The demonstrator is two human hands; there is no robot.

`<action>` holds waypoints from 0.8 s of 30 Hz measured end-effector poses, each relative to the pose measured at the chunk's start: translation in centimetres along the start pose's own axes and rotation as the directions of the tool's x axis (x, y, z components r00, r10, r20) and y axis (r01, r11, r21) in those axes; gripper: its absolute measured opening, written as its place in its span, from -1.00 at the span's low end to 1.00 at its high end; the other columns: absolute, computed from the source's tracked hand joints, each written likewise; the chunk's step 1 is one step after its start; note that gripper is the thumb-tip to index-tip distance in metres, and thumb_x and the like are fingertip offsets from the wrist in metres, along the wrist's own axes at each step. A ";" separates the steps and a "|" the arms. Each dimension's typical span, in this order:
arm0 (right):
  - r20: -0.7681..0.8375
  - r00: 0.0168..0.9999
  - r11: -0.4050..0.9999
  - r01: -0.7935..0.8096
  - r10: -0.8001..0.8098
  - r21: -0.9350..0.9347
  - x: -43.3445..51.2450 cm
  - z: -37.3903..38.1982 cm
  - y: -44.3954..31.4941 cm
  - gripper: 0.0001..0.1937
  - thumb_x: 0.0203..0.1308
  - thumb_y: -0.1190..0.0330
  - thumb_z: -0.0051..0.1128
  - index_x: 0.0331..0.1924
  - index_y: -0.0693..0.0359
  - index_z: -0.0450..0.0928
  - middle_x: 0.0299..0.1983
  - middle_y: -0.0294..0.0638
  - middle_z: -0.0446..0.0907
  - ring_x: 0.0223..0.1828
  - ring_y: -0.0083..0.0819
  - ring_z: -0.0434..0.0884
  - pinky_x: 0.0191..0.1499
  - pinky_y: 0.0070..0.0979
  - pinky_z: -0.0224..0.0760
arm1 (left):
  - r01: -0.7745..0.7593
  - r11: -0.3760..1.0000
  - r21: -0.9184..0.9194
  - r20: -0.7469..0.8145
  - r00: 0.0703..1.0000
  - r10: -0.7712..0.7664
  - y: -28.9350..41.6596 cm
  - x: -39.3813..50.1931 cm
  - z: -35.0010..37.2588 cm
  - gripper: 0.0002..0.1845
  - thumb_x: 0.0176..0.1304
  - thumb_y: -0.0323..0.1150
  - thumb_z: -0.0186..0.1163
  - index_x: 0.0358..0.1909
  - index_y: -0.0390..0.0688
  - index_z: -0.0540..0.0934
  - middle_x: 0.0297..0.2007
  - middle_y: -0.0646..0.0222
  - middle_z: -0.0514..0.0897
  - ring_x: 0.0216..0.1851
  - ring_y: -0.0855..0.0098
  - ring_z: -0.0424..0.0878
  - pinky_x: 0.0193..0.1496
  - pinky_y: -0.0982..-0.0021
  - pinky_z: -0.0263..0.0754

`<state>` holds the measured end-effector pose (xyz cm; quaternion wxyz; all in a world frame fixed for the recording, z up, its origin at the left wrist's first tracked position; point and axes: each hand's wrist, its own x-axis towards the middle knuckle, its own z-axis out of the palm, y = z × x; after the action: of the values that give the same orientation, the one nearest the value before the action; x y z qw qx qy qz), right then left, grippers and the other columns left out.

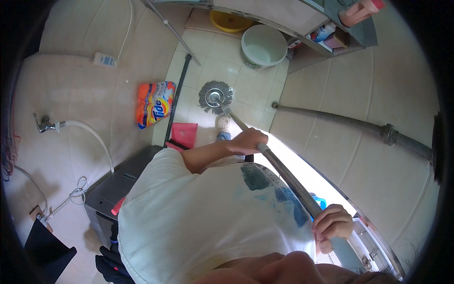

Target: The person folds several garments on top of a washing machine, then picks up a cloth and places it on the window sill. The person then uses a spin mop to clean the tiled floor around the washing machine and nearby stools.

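Note:
My left hand [250,142] grips the lower part of a metal mop pole [289,174], just below a grey collar. Higher up, near my right shoulder, my right hand [333,227] is wrapped around the same pole. It slants down across my front to a round mop head [215,96] with grey strands and a metal disc at its centre. The mop head lies spread on the pale floor tiles [248,87], a little beyond my foot in a light clog [223,124].
A white bucket [264,48] and a yellow basin [230,21] stand at the far wall. Left are a Tide detergent bag [155,103], a pink dustpan [184,135] and a dark floor bar [178,97]. A thin pole [173,32] leans there. A grey pipe [330,116] runs along the right wall.

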<state>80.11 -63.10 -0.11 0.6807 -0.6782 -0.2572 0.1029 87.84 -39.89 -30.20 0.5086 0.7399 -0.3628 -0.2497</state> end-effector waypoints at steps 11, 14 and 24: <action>-0.299 0.953 0.825 -0.210 0.053 -0.525 -3.3 2.0 -7.5 -0.63 0.09 0.10 0.39 -0.68 -0.08 0.41 -0.67 -0.49 0.57 -0.52 -0.58 0.61 -0.42 -0.65 0.32 | -0.256 0.936 -0.240 0.185 0.935 0.303 4.7 8.1 7.3 -0.76 0.06 -0.28 0.38 -0.35 -0.13 0.55 -0.39 0.21 0.64 -0.26 0.11 0.64 -0.23 0.14 0.46; -0.372 0.920 0.802 -0.314 0.125 -0.508 -3.5 2.6 -7.8 -0.63 0.10 0.09 0.41 -0.65 -0.10 0.40 -0.64 -0.54 0.58 -0.48 -0.60 0.61 -0.40 -0.65 0.30 | -0.197 0.928 -0.317 0.326 0.896 0.302 5.1 9.4 7.4 -0.72 0.06 -0.24 0.40 -0.27 -0.14 0.57 -0.33 0.21 0.66 -0.20 0.12 0.65 -0.14 0.14 0.47; -0.690 0.709 0.898 -0.200 -0.143 -0.392 -2.6 4.9 -2.9 -0.53 0.14 0.04 0.34 -0.65 0.00 0.27 -0.78 -0.35 0.41 -0.66 -0.50 0.45 -0.51 -0.62 0.25 | -0.244 0.968 -0.048 0.326 0.913 0.246 3.8 11.5 3.0 -0.76 0.07 -0.27 0.35 -0.27 -0.12 0.57 -0.33 0.22 0.68 -0.19 0.11 0.65 -0.12 0.12 0.47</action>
<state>74.89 -60.27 1.92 0.5536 -0.8049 0.0162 -0.2132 91.62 -51.54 -27.75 0.4704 0.6347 -0.5318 -0.3051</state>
